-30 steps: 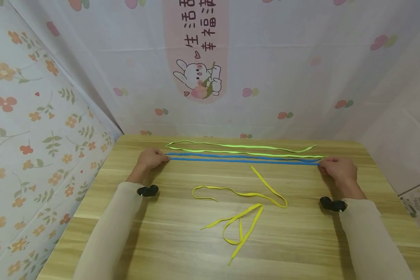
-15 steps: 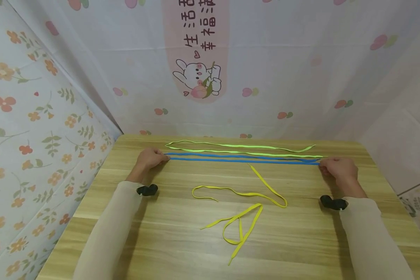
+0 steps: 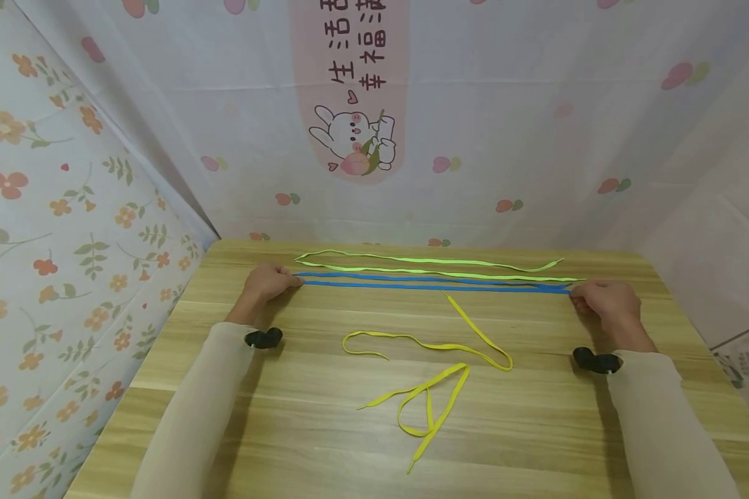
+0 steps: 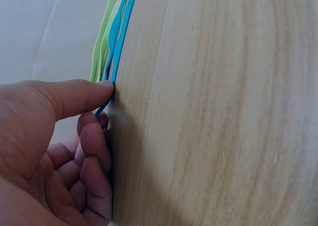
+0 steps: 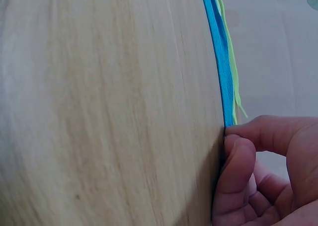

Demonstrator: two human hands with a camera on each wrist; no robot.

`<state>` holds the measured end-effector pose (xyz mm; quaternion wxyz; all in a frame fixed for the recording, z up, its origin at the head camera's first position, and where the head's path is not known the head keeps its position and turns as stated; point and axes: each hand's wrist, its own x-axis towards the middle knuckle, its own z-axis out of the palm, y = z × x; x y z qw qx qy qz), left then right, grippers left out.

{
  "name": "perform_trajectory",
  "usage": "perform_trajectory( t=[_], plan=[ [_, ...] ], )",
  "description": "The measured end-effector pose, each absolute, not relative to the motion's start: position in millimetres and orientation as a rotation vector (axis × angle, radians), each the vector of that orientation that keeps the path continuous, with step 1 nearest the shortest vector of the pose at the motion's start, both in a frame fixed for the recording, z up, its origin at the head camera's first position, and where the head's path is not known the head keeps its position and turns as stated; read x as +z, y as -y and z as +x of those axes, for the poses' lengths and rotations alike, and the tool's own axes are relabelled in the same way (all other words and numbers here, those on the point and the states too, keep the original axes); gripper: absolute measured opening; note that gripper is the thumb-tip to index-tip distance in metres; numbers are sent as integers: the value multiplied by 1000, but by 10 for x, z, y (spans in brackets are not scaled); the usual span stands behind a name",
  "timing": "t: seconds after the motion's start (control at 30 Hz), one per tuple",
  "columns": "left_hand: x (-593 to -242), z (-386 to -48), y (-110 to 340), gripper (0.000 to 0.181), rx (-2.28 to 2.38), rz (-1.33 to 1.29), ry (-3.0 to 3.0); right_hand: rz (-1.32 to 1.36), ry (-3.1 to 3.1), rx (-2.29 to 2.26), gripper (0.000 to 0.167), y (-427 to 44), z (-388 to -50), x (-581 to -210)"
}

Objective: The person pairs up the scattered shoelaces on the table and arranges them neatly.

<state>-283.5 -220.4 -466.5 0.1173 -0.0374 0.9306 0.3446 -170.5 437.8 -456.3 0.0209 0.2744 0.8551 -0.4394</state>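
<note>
A blue lace (image 3: pixel 437 287) lies doubled in two nearly straight strands across the back of the table. My left hand (image 3: pixel 268 283) pinches its left end; in the left wrist view the thumb of the left hand (image 4: pixel 59 136) presses on the blue lace (image 4: pixel 117 52), other fingers curled below. At the other end my right hand (image 3: pixel 608 303) pinches the lace; the right wrist view shows the right hand (image 5: pixel 263 171) with thumb and forefinger at the end of the blue lace (image 5: pixel 224 77). Just behind runs a doubled light green lace (image 3: pixel 449 261).
Two yellow laces lie nearer on the wooden table (image 3: pixel 299 430): one bent (image 3: pixel 474 329) in the middle, one looped (image 3: pixel 452 398) in front of it. A printed curtain (image 3: pixel 474 125) hangs behind the table, and a flowered cloth (image 3: pixel 56 229) hangs at left.
My right hand has shifted very slightly to the right. Near it, the rear blue strand's end looks slightly altered. The left hand stays nearly still.
</note>
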Motion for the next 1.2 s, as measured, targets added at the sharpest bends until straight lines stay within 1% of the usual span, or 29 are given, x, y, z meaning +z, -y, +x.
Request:
perform_trajectory(
  t=[0.17, 0.33, 0.53, 0.73, 0.93, 0.97, 1.17, 1.2],
  plan=[
    [-5067, -3190, 2393, 41, 1006, -133, -2714, 832, -2624, -1380, 28, -4423, -1698, -4554],
    [-5073, -3173, 2412, 47, 1046, -92, -2688, 793, -2603, -1433, 27, -4457, -1704, -4577],
    [-5164, -3249, 2493, 46, 1104, -112, -2642, 727, -2626, -1444, 27, -4489, -1704, -4600],
    [-5144, -3237, 2511, 41, 1134, -95, -2623, 729, -2602, -1466, 29, -4503, -1702, -4616],
    [-4710, -2925, 2309, 26, 1141, -84, -2614, 758, -2588, -1495, 31, -4483, -1691, -4606],
    [-4699, -2914, 2301, 24, 1152, -85, -2613, 761, -2590, -1490, 31, -4481, -1688, -4604],
    [-4956, -3084, 2412, 25, 1166, -72, -2638, 761, -2581, -1519, 33, -4482, -1683, -4613],
    [-4951, -3083, 2415, 25, 1160, -75, -2631, 761, -2577, -1529, 33, -4484, -1685, -4618]
  ],
)
